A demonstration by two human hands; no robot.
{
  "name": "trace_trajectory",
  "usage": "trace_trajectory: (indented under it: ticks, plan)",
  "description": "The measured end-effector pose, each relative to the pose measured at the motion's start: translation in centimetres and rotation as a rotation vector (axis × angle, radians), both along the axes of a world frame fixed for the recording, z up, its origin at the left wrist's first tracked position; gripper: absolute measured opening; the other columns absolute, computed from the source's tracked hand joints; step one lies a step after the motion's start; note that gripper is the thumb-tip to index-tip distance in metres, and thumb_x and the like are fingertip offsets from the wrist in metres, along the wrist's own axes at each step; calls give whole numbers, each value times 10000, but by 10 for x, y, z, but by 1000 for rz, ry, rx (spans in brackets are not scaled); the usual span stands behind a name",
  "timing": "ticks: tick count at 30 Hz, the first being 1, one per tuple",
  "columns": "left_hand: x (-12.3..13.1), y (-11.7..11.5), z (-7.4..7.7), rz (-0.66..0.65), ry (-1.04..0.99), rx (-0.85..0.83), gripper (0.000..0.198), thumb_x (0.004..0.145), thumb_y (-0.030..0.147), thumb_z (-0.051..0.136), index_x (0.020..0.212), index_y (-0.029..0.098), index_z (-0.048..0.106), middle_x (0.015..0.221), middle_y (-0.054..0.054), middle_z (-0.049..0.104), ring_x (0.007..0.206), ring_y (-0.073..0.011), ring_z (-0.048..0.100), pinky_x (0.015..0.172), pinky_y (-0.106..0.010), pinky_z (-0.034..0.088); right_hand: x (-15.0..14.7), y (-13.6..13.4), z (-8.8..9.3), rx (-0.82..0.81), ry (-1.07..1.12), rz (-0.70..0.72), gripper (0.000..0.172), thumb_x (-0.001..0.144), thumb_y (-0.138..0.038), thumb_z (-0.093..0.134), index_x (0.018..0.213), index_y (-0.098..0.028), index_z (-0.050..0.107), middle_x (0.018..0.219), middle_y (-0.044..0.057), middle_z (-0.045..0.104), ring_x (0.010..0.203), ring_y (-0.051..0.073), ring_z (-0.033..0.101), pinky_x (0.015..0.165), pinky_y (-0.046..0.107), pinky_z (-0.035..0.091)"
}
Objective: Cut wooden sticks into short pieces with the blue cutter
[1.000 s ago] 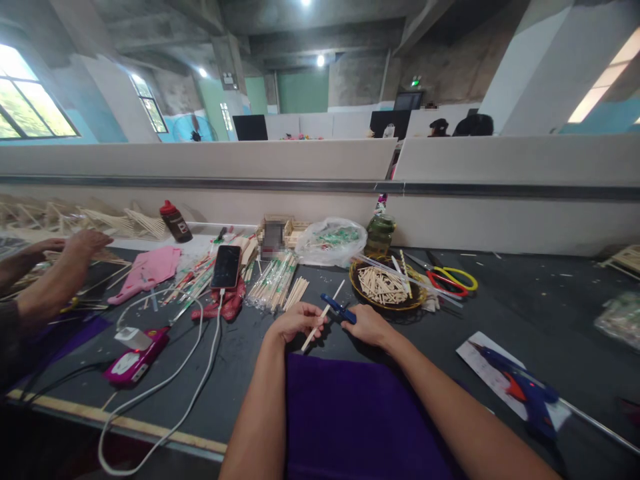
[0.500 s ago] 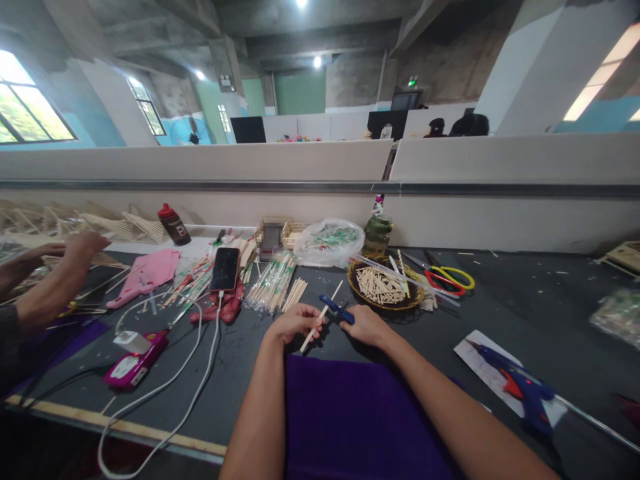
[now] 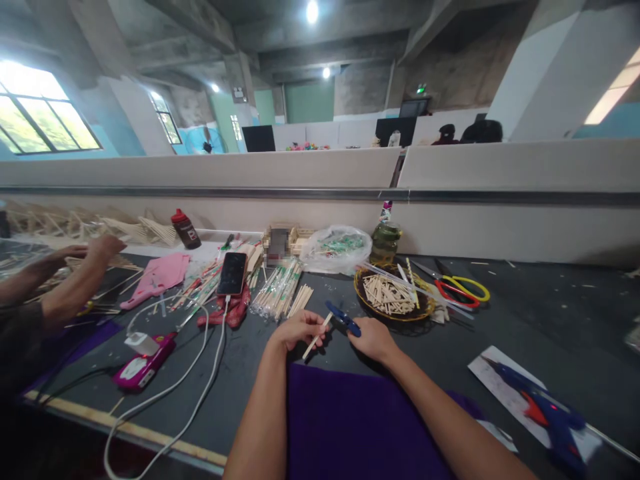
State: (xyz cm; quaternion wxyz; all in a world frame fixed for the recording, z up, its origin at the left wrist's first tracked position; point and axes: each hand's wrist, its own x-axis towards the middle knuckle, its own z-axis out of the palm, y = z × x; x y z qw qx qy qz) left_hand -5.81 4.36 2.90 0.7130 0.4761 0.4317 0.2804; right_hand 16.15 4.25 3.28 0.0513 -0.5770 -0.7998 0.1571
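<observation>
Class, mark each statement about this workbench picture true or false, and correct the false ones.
1. The left hand holds a wooden stick. True.
2. The right hand holds the glue gun. False: it holds blue clippers; the glue gun lies on a paper sheet at the right.
3. The round dish contains short stick pieces. True.
4. The phone lies on the purple cloth. False: it rests on a red cloth; the purple cloth lies under the person's forearms.
</observation>
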Motion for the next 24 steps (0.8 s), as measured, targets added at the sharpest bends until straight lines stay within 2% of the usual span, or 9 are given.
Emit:
trace_trajectory:
  ticks: [4, 9, 13, 17, 19, 21, 24]
  plan:
    - [-2, 2, 3, 54, 54, 20, 385, 578, 391, 810, 790, 101, 672, 653, -33, 636, 521, -114, 604, 472, -206, 454, 2, 6, 4, -44, 5, -12, 251, 847, -355, 466, 821, -204, 665, 879, 77, 717, 858, 219, 662, 630, 246, 357]
    - [-6, 1, 9, 196, 98, 101, 354, 603, 405, 785, 759, 119, 646, 658, -21, 628, 545, -116, 616, 460, -182, 421, 3, -2, 26, -151, 64, -28, 336, 818, -480, 506, 957, -194, 615, 917, 85, 693, 798, 214, 652, 602, 250, 365]
    - [-10, 3, 14, 458, 54, 199, 345, 605, 414, 777, 744, 126, 648, 633, -10, 618, 529, -108, 600, 438, -169, 373, -10, -22, 32, 10, -45, -58, 475, 778, -533, 563, 1084, -170, 573, 1025, 145, 629, 941, 282, 597, 737, 325, 387]
    - [-16, 5, 14, 693, -11, 210, 397, 563, 410, 797, 820, 128, 689, 637, -19, 645, 540, -114, 590, 475, -188, 392, -24, -36, 16, 165, -148, -69, 570, 728, -581, 621, 1095, -146, 597, 1046, 185, 586, 997, 337, 537, 827, 404, 373]
    - [-18, 6, 12, 748, -23, 202, 426, 537, 410, 809, 838, 128, 701, 619, -18, 647, 535, -119, 584, 482, -197, 391, -27, -38, 10, 208, -136, -22, 634, 701, -620, 633, 1108, -136, 600, 1053, 188, 578, 1005, 341, 522, 853, 411, 371]
    - [-19, 7, 10, 772, -27, 209, 439, 524, 413, 813, 840, 128, 709, 601, -15, 643, 533, -122, 579, 489, -203, 394, -29, -33, 12, 218, -105, 26, 652, 693, -640, 634, 1109, -138, 600, 1046, 174, 581, 992, 325, 529, 847, 385, 386]
    - [-19, 9, 7, 783, -53, 229, 441, 515, 423, 818, 826, 127, 717, 598, -15, 640, 543, -119, 575, 506, -206, 407, -34, -10, 28, 234, -69, 72, 470, 812, -541, 562, 1122, -189, 591, 1021, 121, 602, 962, 262, 565, 786, 309, 410]
